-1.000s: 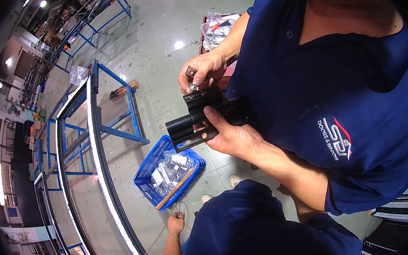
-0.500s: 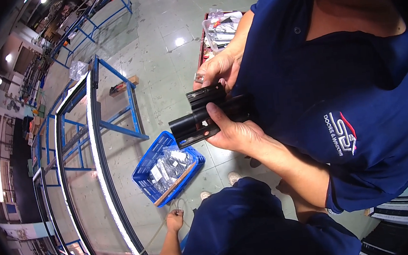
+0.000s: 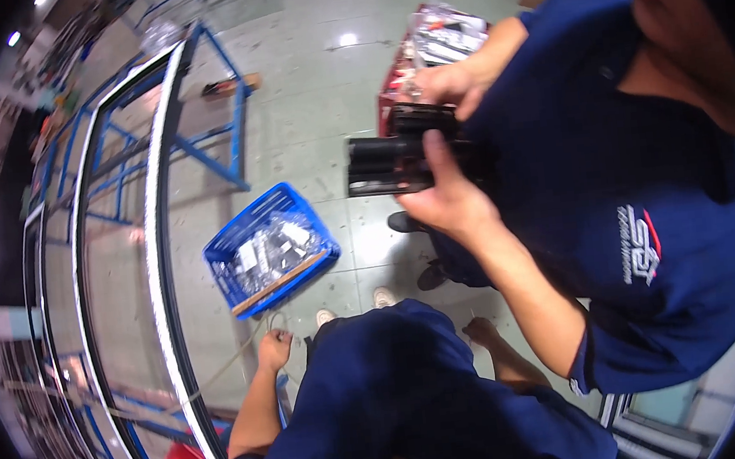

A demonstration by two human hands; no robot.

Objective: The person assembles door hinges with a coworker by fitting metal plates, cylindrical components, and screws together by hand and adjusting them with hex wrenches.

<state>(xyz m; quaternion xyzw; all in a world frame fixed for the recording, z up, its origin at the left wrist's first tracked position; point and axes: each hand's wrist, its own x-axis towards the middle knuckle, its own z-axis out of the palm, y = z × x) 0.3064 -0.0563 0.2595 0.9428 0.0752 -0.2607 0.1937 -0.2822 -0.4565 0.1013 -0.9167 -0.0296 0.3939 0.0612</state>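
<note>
Our left hand hangs low beside our leg, fingers looking closed round a pale cord; the cord runs from there across the frame on our left, so the grip probably just controls the slack. Our right hand hangs on the other side, apart from the black parts; its fingers are too small and dim, can't tell if they're wide or narrow. The co-worker has those black parts at chest height: near hand under the stack with thumb over the top, likely to keep the pieces together, while the far hand is at the upper piece, blurred. Frame sits on blue stands, presumably to hold it off the floor. Crate is on the floor between us and the frame, probably for easy reach; bags inside, wood strip along our side.
</note>
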